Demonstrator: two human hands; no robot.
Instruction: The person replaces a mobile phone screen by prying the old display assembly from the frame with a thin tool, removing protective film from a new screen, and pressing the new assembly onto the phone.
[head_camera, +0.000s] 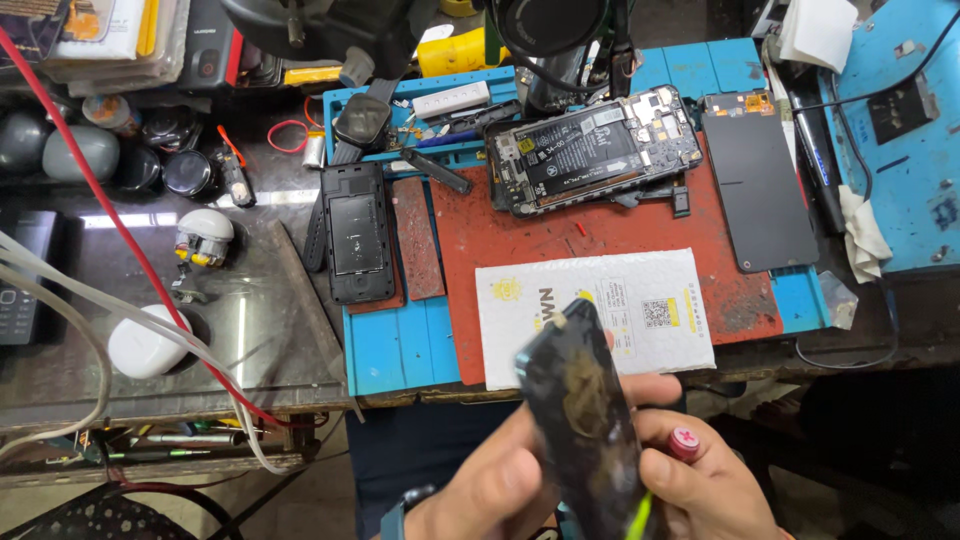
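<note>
Both hands grip one black phone back panel (583, 420), held tilted just below the counter (250, 330) edge: left hand (490, 480) fingers wrapped on its left side, right hand (700, 480) pinching the right. One white rectangular packet (595, 312) lies on the red mat (600, 235), beside one opened phone (590, 150) and one dark screen (760, 185).

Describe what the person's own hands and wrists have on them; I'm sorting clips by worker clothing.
Both hands are bare, with no gloves and no sleeves in view. The left hand has a dark teal band, apparently a watch strap, around its wrist at the bottom edge. The right hand shows no ring or band; its wrist is cut off by the frame.
</note>
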